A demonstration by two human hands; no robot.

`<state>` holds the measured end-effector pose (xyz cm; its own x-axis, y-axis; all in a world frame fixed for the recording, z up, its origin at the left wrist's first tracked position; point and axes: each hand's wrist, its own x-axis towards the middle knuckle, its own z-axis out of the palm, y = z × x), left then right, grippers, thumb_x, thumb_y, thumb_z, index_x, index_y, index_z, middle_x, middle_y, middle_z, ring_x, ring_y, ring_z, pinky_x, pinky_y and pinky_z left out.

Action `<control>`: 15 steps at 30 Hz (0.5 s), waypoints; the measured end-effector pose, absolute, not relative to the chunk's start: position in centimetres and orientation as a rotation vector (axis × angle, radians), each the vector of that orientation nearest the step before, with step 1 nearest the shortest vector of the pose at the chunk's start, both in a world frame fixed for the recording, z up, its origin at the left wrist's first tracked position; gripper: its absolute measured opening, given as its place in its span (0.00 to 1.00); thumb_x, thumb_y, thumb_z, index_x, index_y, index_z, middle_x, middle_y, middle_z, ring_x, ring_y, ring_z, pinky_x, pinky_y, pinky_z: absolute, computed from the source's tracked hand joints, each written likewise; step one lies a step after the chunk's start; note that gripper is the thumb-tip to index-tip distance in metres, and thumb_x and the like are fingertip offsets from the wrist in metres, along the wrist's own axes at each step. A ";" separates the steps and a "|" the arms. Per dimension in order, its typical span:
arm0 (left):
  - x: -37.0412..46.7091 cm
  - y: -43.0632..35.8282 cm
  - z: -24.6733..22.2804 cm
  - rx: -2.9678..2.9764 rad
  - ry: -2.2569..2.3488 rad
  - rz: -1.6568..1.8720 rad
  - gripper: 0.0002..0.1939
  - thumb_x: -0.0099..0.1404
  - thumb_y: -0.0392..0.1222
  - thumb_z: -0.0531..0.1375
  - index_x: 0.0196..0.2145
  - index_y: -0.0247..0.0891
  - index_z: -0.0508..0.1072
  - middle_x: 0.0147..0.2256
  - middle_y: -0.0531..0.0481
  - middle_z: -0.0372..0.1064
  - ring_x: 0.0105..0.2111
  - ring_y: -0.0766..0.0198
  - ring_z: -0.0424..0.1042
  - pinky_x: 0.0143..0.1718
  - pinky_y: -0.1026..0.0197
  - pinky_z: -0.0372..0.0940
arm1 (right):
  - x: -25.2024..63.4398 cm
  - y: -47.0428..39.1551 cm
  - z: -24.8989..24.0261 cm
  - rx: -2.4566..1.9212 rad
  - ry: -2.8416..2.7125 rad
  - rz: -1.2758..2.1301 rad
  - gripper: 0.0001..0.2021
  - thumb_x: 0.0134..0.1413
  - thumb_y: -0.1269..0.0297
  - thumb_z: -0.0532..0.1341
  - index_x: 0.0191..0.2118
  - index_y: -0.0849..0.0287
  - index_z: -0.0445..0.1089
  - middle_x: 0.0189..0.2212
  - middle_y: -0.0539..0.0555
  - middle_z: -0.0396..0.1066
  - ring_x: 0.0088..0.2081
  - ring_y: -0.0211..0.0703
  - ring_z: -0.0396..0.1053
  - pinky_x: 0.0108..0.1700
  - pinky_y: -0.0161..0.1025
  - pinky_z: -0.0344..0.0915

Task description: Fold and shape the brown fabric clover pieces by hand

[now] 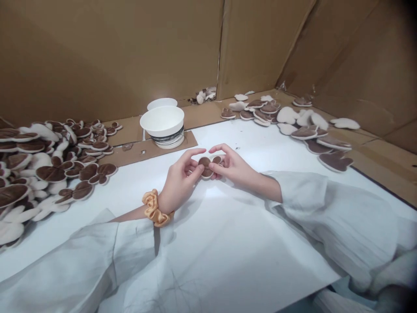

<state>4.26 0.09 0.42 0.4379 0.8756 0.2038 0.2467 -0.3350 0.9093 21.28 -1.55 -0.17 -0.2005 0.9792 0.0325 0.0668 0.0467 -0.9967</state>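
Note:
Between my two hands, just above the white work surface (228, 243), is a small brown plush piece (205, 163) with rounded lobes and a pale edge. My left hand (182, 176) pinches its left side between thumb and fingers. On the other side, my right hand (236, 167) grips it with the thumb on top and fingers behind. Both index fingers stick out above the piece. Part of it is hidden by my fingers. A gold scrunchie (155, 208) circles my left wrist.
At left lies a big heap of similar brown-and-white plush pieces (52, 174). Larger brown and white pieces (302, 130) are scattered at the back right. Two white paper cups (163, 119) stand behind my hands on cardboard. Cardboard walls (114, 52) enclose the back and right.

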 end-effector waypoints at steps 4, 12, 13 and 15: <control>4.0 0.2 0.3 1.802 0.959 0.965 0.15 0.62 0.43 0.53 0.47 0.40 0.67 0.32 0.50 0.67 0.25 0.69 0.66 0.28 0.66 0.64 | 21.3 -1.6 -0.3 -0.973 -1.433 1.340 0.20 0.49 0.69 0.60 0.46 0.53 0.52 0.27 0.44 0.64 0.29 0.34 0.68 0.34 0.34 0.65; 4.0 0.0 0.3 1.870 0.895 0.960 0.20 0.61 0.40 0.55 0.52 0.41 0.65 0.46 0.47 0.67 0.36 0.65 0.70 0.36 0.64 0.66 | 21.1 -1.6 0.0 -0.899 -1.380 1.303 0.18 0.49 0.73 0.57 0.45 0.53 0.52 0.28 0.44 0.62 0.27 0.33 0.66 0.33 0.35 0.64; 4.0 0.0 0.3 1.879 0.895 0.969 0.20 0.61 0.39 0.55 0.52 0.41 0.65 0.46 0.47 0.67 0.38 0.65 0.70 0.38 0.64 0.66 | 21.0 -1.6 0.1 -0.896 -1.374 1.303 0.18 0.49 0.73 0.57 0.44 0.53 0.52 0.28 0.45 0.62 0.27 0.33 0.66 0.33 0.35 0.64; 3.9 0.1 0.3 1.889 0.902 0.987 0.20 0.61 0.38 0.55 0.51 0.40 0.65 0.45 0.47 0.68 0.39 0.64 0.70 0.40 0.64 0.65 | 21.0 -1.7 0.1 -0.896 -1.365 1.291 0.17 0.49 0.72 0.57 0.44 0.53 0.52 0.29 0.45 0.62 0.27 0.33 0.67 0.33 0.36 0.64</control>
<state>3.93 0.12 0.26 0.4402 0.8474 0.2969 0.2192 -0.4220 0.8797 20.99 -1.66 0.13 -0.2127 0.9613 0.1750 -0.1213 0.1517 -0.9810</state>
